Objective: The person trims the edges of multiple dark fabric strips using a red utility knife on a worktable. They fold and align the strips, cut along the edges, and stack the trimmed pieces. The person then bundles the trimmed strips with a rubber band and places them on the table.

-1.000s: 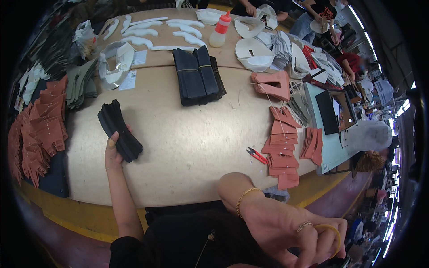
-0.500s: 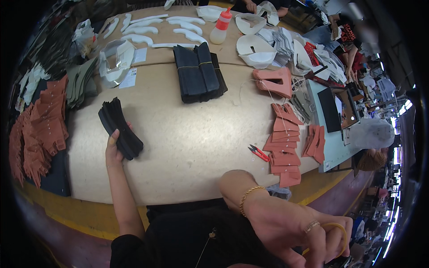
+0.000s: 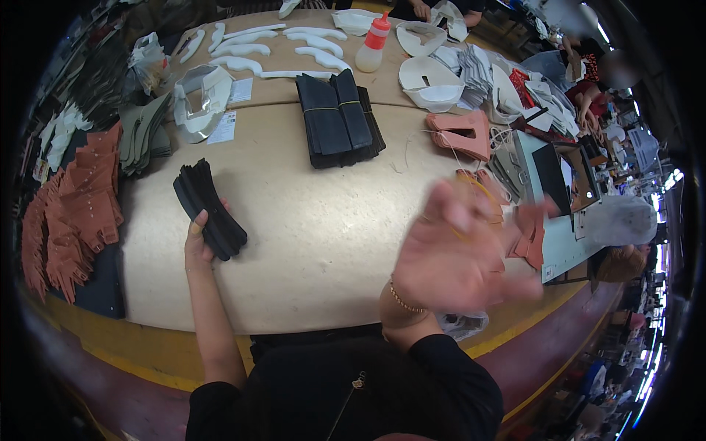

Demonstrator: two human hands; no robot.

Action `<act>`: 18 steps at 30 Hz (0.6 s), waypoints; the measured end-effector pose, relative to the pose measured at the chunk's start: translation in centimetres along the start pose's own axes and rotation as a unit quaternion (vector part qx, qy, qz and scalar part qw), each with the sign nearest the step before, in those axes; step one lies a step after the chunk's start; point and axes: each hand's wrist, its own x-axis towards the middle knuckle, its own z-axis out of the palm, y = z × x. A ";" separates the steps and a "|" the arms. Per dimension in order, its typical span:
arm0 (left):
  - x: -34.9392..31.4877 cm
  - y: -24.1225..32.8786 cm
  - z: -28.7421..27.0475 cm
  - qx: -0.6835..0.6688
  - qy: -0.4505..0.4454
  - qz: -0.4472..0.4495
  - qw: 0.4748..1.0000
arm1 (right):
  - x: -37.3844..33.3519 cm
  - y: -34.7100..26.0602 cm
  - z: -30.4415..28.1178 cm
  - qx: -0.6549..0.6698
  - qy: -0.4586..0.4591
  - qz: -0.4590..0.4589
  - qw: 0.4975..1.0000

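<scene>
Black stack (image 3: 212,211): we are gripping it in our left hand (image 3: 198,241); our right hand (image 3: 450,257), fingers spread, is now bringing a yellow band (image 3: 483,192) nearer.

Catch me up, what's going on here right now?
The person's left hand holds a stack of black pieces over the table. The right hand, blurred, is raised at the right with a yellow band on it, away from the stack. A tied black bundle lies farther back on the table.

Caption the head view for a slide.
Left hand grips a stack of black strips; blurred right hand holds a yellow rubber band.
</scene>
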 end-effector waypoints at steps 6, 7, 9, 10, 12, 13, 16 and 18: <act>0.3 -0.1 -0.4 -0.002 -0.004 0.000 1.000 | -0.8 1.2 -3.3 0.135 0.124 0.131 0.974; 0.3 -0.1 -0.5 -0.004 -0.009 0.001 1.000 | -0.9 1.2 -3.3 0.142 0.125 0.136 0.973; 0.3 -0.2 -0.6 0.003 -0.007 0.009 1.000 | -1.0 1.2 -3.2 0.155 0.117 0.140 0.971; 0.3 -0.1 -0.6 0.000 -0.010 0.006 1.000 | -1.0 1.2 -3.2 0.162 0.109 0.139 0.971; 0.2 -0.1 -0.6 0.004 -0.007 0.008 1.000 | -1.0 1.2 -3.1 0.168 0.098 0.138 0.971; 0.2 -0.1 -0.5 -0.001 -0.010 0.004 1.000 | -1.0 1.3 -3.1 0.168 0.096 0.137 0.972; 0.1 0.0 -0.4 -0.003 -0.011 0.005 1.000 | -1.2 1.2 -3.0 0.163 0.090 0.136 0.973; 0.1 -0.1 -0.3 0.002 -0.010 0.009 1.000 | -1.3 1.1 -3.0 0.159 0.083 0.136 0.974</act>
